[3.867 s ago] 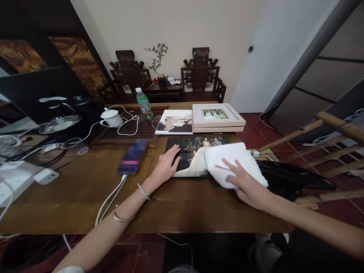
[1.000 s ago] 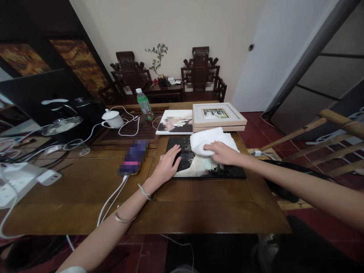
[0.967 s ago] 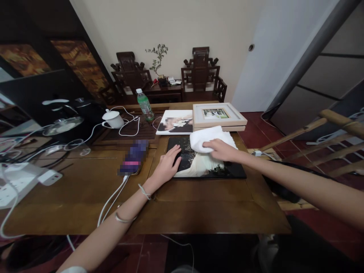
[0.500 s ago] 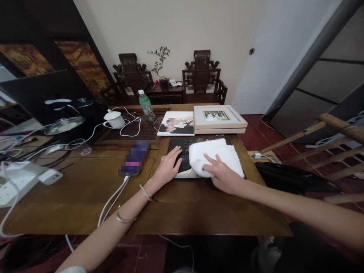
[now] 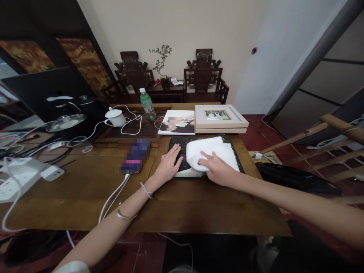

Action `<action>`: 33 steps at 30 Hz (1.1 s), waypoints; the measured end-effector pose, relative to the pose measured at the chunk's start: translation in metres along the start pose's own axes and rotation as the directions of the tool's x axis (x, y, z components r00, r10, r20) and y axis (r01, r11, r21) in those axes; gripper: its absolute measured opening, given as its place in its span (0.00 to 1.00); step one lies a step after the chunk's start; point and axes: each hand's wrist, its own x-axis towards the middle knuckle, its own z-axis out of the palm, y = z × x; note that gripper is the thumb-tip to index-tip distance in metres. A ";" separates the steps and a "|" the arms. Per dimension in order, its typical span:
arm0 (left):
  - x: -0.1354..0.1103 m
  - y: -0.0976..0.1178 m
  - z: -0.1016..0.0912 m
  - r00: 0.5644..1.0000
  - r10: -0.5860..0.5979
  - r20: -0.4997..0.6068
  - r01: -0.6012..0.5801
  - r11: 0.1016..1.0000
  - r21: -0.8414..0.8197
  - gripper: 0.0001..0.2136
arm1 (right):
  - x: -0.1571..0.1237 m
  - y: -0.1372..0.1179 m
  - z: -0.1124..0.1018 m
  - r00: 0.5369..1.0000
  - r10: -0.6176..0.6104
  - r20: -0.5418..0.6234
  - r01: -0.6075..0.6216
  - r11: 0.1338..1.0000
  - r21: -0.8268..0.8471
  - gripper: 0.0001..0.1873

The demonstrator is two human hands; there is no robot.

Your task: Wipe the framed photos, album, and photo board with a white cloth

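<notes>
On the wooden table lies a dark, flat picture panel [image 5: 184, 154] with a pale patch along its near edge. My left hand [image 5: 169, 165] rests on the panel's left side, fingers stretched out and nothing held. A folded white towel [image 5: 217, 149] covers much of the panel's middle and right. Pressing down on the towel's near part is my right hand [image 5: 220, 168], its index and middle fingers spread over the cloth. The thumb is partly hidden by the towel's fold.
Behind the panel are a photo print [image 5: 178, 123] and stacked light wooden frames [image 5: 222, 117]. To the left lie a blurred phone [image 5: 135, 156] with a cable, a green bottle [image 5: 148, 105], a lidded white cup [image 5: 115, 117] and a power strip [image 5: 21, 176]. A wooden chair stands right.
My right hand and the towel have slid slightly left and away from me across the panel. The left hand stays in place. The camera view has shifted a little.
</notes>
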 end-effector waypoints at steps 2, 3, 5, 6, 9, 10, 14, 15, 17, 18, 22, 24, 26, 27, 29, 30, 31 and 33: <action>0.000 -0.001 0.000 1.000 0.001 0.000 -0.001 1.000 -0.004 0.21 | 0.024 0.014 -0.004 0.999 0.009 -0.033 -0.010 0.999 -0.040 0.25; 0.000 -0.002 0.001 1.000 0.002 -0.001 -0.002 1.000 -0.008 0.21 | 0.035 0.020 -0.007 0.999 0.005 -0.047 -0.008 0.999 -0.052 0.25; 0.001 -0.004 0.001 1.000 0.001 -0.001 -0.001 1.000 -0.018 0.20 | 0.054 0.032 -0.013 0.998 -0.005 -0.064 0.001 0.998 -0.069 0.24; 0.001 -0.004 0.001 1.000 0.000 0.000 0.000 1.000 -0.021 0.20 | 0.061 0.036 -0.016 0.998 -0.002 -0.066 -0.003 0.997 -0.077 0.24; 0.001 -0.006 0.001 1.000 -0.003 0.006 0.003 1.000 -0.028 0.20 | 0.072 0.042 -0.021 0.998 0.026 -0.063 -0.032 0.995 -0.096 0.23; 0.001 -0.006 0.001 1.000 -0.004 0.008 0.004 1.000 -0.030 0.20 | 0.073 0.040 -0.022 0.997 0.036 -0.062 -0.042 0.994 -0.100 0.24; 0.001 -0.005 0.000 1.000 -0.004 0.022 0.004 0.999 -0.037 0.21 | 0.056 0.021 -0.015 0.996 0.078 -0.032 -0.080 0.993 -0.083 0.26; 0.001 -0.005 -0.001 1.000 -0.004 0.025 0.005 0.999 -0.036 0.21 | 0.048 0.013 -0.012 0.997 0.078 -0.013 -0.079 0.994 -0.076 0.27; 0.001 -0.004 -0.001 1.000 -0.008 0.028 0.009 0.999 -0.033 0.21 | 0.027 -0.004 -0.006 0.998 0.052 0.025 -0.051 0.997 -0.057 0.27; 0.000 -0.004 -0.001 1.000 -0.011 0.028 0.012 0.999 -0.031 0.21 | 0.015 -0.013 -0.005 0.998 0.034 0.049 -0.032 0.999 -0.043 0.27; 0.000 -0.004 0.000 1.000 0.001 0.020 0.000 1.000 -0.029 0.21 | -0.028 -0.046 -0.006 0.987 -0.016 0.158 0.003 0.997 0.082 0.27; 0.000 -0.003 0.000 1.000 0.007 0.013 -0.007 1.000 -0.028 0.21 | -0.040 -0.055 -0.009 0.976 -0.024 0.216 -0.005 0.991 0.130 0.28; 0.000 -0.003 0.000 1.000 0.006 0.010 -0.006 1.000 -0.028 0.21 | -0.043 -0.056 -0.012 0.971 -0.027 0.238 -0.008 0.989 0.145 0.27; 0.000 -0.003 0.000 1.000 0.005 0.010 -0.005 1.000 -0.027 0.21 | -0.041 -0.053 -0.013 0.971 -0.031 0.236 -0.003 0.990 0.141 0.27; 0.000 -0.002 -0.001 1.000 0.002 0.013 -0.002 1.000 -0.020 0.21 | -0.032 -0.044 -0.012 0.979 -0.034 0.202 0.011 0.993 0.117 0.26; 0.000 -0.002 -0.001 1.000 0.000 0.016 0.000 1.000 -0.016 0.21 | -0.024 -0.038 -0.012 0.984 -0.033 0.174 0.016 0.995 0.098 0.26; 0.000 -0.002 -0.001 1.000 -0.004 0.019 0.004 1.000 -0.012 0.21 | -0.016 -0.031 -0.012 0.989 -0.030 0.148 0.019 0.997 0.076 0.26; 0.001 -0.002 -0.001 1.000 -0.011 0.022 0.011 1.000 -0.010 0.21 | 0.005 -0.015 -0.013 0.995 -0.010 0.102 0.007 1.000 0.027 0.26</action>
